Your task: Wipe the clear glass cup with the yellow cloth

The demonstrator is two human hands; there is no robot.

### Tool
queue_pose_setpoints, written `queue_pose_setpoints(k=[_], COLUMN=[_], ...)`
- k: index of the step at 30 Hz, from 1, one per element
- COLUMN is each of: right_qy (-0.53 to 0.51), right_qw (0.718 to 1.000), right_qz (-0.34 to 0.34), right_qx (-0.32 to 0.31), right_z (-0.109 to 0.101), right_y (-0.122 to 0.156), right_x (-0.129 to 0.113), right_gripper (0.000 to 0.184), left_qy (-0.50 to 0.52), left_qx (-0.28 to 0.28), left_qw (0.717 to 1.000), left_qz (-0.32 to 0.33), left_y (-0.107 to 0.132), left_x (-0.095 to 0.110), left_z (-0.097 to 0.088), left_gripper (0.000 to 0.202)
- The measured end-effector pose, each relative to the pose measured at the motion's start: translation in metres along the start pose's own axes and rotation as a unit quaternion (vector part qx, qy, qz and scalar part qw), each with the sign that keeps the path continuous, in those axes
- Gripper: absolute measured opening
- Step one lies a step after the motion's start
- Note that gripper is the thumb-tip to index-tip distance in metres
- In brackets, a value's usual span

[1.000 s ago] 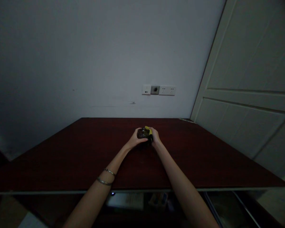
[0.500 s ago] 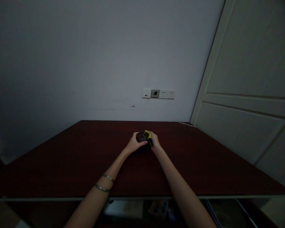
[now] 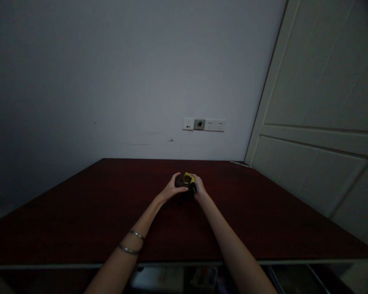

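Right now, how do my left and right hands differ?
The left hand has two bracelets up its forearm; the right hand has none. The left hand wraps the dark side of the small object; the right hand sits by its yellow part. Both grip it over the table.

Quick count: two hands in view, left hand point(image 3: 171, 188) and right hand point(image 3: 198, 187), both the person's own. One small dark and yellow object point(image 3: 185, 180) between them, just the one. Two thin bracelets point(image 3: 137, 234) on the left wrist. One tabletop point(image 3: 263, 212), one door point(image 3: 325, 122), and one row of wall sockets point(image 3: 204, 124) with a single darker plate in it. The stuff under the tabletop is too dim to count.
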State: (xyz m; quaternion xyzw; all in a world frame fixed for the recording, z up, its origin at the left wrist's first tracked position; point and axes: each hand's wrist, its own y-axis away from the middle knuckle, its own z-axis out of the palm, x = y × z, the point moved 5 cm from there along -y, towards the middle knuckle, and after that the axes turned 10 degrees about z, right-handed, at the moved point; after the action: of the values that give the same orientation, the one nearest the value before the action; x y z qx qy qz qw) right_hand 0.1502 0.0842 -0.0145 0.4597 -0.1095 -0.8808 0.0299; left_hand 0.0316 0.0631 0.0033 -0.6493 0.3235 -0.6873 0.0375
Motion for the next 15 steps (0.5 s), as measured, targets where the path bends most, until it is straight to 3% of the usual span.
queue_pose_setpoints(k=[5,15], right_qy=[0.003,-0.003], right_qw=[1.0,0.998], right_qz=[0.006,-0.052], right_qx=[0.008,0.046], right_z=[-0.001,0.002], right_y=[-0.001,0.014], right_x=[0.001,-0.005], right_gripper=[0.016,0.014], left_qy=[0.011,-0.086], left_qx=[-0.014,0.045], left_qw=[0.999,0.995], left_qz=[-0.029,0.024], left_y=[0.0,-0.002], left_x=[-0.004,-0.006], left_z=[-0.004,-0.009], left_gripper=[0.076,0.069])
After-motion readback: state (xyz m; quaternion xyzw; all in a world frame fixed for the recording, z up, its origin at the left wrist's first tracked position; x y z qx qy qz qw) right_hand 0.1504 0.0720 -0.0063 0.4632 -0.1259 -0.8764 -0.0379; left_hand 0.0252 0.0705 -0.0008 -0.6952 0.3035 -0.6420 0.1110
